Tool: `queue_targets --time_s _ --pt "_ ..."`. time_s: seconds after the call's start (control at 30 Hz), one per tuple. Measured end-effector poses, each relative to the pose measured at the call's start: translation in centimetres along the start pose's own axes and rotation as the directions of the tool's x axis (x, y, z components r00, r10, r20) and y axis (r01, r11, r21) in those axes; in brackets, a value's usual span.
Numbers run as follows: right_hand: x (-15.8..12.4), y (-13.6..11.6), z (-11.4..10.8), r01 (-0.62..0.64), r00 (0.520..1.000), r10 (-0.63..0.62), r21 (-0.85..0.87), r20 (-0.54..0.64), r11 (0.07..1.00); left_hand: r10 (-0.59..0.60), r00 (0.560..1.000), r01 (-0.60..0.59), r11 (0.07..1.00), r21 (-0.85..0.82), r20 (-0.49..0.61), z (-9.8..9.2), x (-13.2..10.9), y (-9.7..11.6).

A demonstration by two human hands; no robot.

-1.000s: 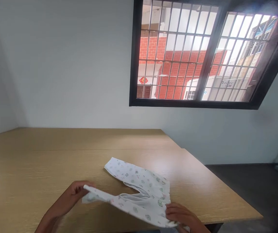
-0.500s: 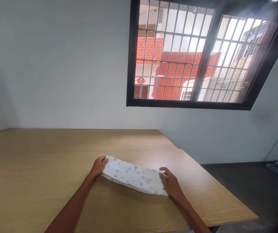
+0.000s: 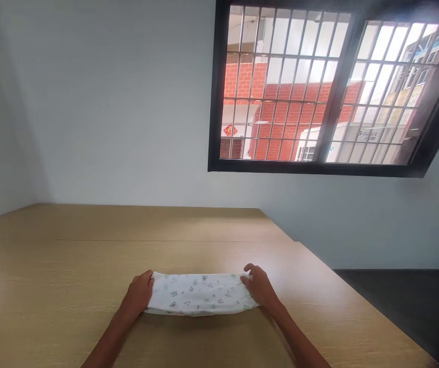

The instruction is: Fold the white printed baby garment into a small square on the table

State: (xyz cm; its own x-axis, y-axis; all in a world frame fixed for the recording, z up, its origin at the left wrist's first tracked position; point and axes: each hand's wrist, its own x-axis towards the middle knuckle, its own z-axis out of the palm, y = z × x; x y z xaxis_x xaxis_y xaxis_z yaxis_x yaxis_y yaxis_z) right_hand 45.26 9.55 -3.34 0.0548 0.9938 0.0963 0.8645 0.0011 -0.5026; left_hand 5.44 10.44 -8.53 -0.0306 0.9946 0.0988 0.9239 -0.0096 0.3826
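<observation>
A white cloth [image 3: 200, 294] with small printed animal figures is folded into a long strip and stretches between my hands. At its left end my left hand [image 3: 140, 290] is closed, thumb on top and fingers tucked behind. My right hand [image 3: 259, 287] pinches the right end between its thumb and fingers, with the index finger partly raised. The strip sags a little along its lower edge and casts a shadow beneath it. Whether its middle touches the tabletop I cannot tell.
The pale wooden table [image 3: 69, 276] reaches back to a plain wall [image 3: 119, 102]. Its right edge slants away above a dark floor [image 3: 403, 301]. A barred window [image 3: 319, 92] with a black frame is set in the wall at upper right.
The cloth strip has swung from a slant to nearly level as my left hand moved down and left. My right hand has shifted slightly left. The camera view has turned a little left.
</observation>
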Motion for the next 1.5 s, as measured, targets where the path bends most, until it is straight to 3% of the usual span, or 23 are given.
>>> queue_targets --time_s 0.17,0.27,0.33,0.4,0.47,0.53,0.57,0.63,0.73,0.8,0.93,1.13,1.23,1.3,1.43,1.5 --pt "0.2 -3.0 0.7 0.001 0.999 0.003 -0.1 0.04 0.995 -0.105 0.993 0.109 0.989 0.099 -0.048 -2.4 -2.9 -0.3" --pt "-0.6 -5.4 0.5 -0.029 0.999 0.018 -0.234 -0.051 0.972 -0.09 0.988 0.108 0.985 0.138 -0.128 -3.4 -3.7 2.1" --pt "-1.3 -7.6 1.1 0.059 0.983 -0.099 -0.244 -0.157 0.968 -0.002 0.989 0.025 0.988 0.154 -0.148 -3.1 -4.0 4.7" --pt "-2.0 -10.1 2.8 0.272 0.941 -0.281 -0.07 -0.19 0.96 0.132 0.988 -0.118 0.981 0.155 -0.081 -2.0 -4.1 7.6" --pt "-2.4 -12.3 5.1 0.45 0.893 -0.432 0.233 -0.126 0.862 0.266 0.963 -0.27 0.954 0.134 0.042 -0.4 -4.0 10.2" --pt "-2.6 -13.5 7.4 0.468 0.866 -0.499 0.395 -0.025 0.791 0.369 0.914 -0.389 0.915 0.104 0.168 1.1 -4.0 11.9" --pt "-2.7 -13.7 8.3 0.46 0.86 -0.51 0.398 0.024 0.794 0.404 0.889 -0.43 0.898 0.091 0.214 1.7 -4.0 12.2" --pt "-2.7 -13.1 9.0 0.453 0.851 -0.505 0.284 0.143 0.845 0.428 0.866 -0.461 0.884 0.079 0.259 2.2 -4.1 11.9" --pt "-2.5 -10.8 7.8 0.484 0.832 -0.459 -0.003 0.312 0.875 0.377 0.897 -0.408 0.907 0.104 0.233 1.8 -4.4 9.3" --pt "-2.3 -9.0 6.1 0.477 0.842 -0.408 -0.132 0.352 0.869 0.325 0.92 -0.358 0.924 0.134 0.218 1.0 -4.6 6.9" --pt "-2.7 -6.5 3.4 0.415 0.885 -0.304 -0.3 0.352 0.859 0.263 0.94 -0.305 0.934 0.186 0.22 -0.4 -5.2 3.5" --pt "-7.7 -5.3 2.3 0.373 0.919 -0.277 -0.393 0.279 0.841 0.326 0.917 -0.368 0.914 0.17 0.23 -1.0 -5.8 2.6" --pt "-10.8 -3.2 1.7 0.424 0.904 -0.358 -0.383 0.233 0.821 0.385 0.889 -0.424 0.896 0.132 0.248 -1.6 -5.6 2.1" --pt "-12.2 -1.3 1.3 0.556 0.829 -0.524 -0.376 0.193 0.741 0.4 0.879 -0.439 0.891 0.113 0.259 -1.9 -5.3 1.8" --pt "-13.7 1.2 0.9 0.804 0.517 -0.849 -0.401 0.106 0.44 0.35 0.9 -0.392 0.91 0.133 0.258 -1.3 -4.7 2.4" --pt "-14.2 1.1 0.7 0.839 0.426 -0.903 -0.396 0.053 0.372 0.297 0.922 -0.342 0.926 0.162 0.249 -0.7 -4.8 3.4"
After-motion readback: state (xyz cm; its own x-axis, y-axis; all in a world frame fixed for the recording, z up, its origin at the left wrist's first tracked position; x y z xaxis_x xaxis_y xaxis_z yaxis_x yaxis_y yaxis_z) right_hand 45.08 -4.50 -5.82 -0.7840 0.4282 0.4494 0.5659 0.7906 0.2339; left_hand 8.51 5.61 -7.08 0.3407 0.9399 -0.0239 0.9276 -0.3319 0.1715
